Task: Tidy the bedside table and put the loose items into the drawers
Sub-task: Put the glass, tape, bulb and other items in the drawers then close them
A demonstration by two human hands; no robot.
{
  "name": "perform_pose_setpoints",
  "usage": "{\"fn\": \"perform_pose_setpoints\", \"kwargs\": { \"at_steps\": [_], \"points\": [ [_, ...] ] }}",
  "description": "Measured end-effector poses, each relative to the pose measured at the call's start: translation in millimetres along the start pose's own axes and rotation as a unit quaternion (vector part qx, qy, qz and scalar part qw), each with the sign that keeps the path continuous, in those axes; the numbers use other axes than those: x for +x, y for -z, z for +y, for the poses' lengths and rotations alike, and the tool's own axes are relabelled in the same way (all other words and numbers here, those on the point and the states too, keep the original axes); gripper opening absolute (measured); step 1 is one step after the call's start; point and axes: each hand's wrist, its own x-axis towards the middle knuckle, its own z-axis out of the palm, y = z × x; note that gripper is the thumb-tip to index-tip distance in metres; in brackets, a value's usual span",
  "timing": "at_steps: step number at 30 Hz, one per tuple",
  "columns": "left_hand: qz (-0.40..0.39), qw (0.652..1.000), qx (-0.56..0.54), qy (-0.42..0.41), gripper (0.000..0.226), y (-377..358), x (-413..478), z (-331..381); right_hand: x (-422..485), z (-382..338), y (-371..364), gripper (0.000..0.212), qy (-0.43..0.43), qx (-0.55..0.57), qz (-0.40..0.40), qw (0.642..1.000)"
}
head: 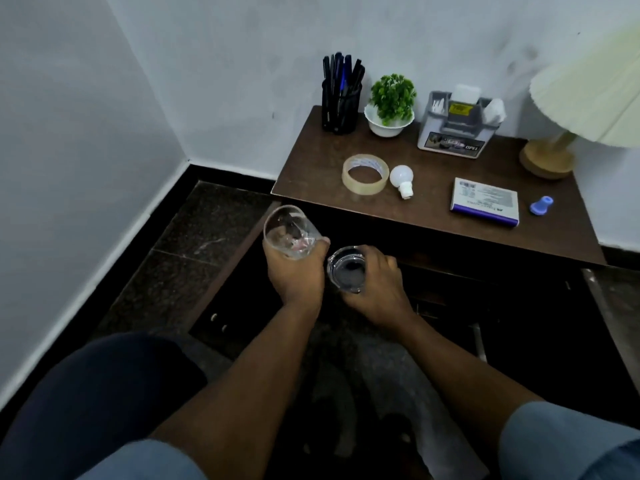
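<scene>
Partly off-frame, lamp (585,95) on bedside table (311,168).

Pale bluish walls (86,133) meet in a corner, black skirting (228,171) below. Dark speckled stone floor (194,237). Brown worktop (311,174) against back wall, cream pleated lamp (588,98) at its right end.
</scene>
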Motion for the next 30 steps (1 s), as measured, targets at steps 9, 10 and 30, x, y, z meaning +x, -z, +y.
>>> {"fn": "perform_pose_setpoints", "kwargs": {
  "at_steps": [9,10,30],
  "points": [
    [0.002,0.993,0.109,-0.037,0.093,-34.4,35.0,-66.1,82.1,34.6,-49.3,0.095,-0.063,0.041,0.032,0.997],
    [-0.002,0.993,0.108,-0.042,0.092,-37.9,40.0,-69.5,87.3,37.8,-53.3,0.096,-0.058,0.036,0.023,0.997],
    [-0.070,0.983,0.139,-0.092,0.077,-86.5,84.1,-98.1,137.9,43.6,-73.8,0.073,-0.091,0.091,-0.055,0.990]
  ]
}}
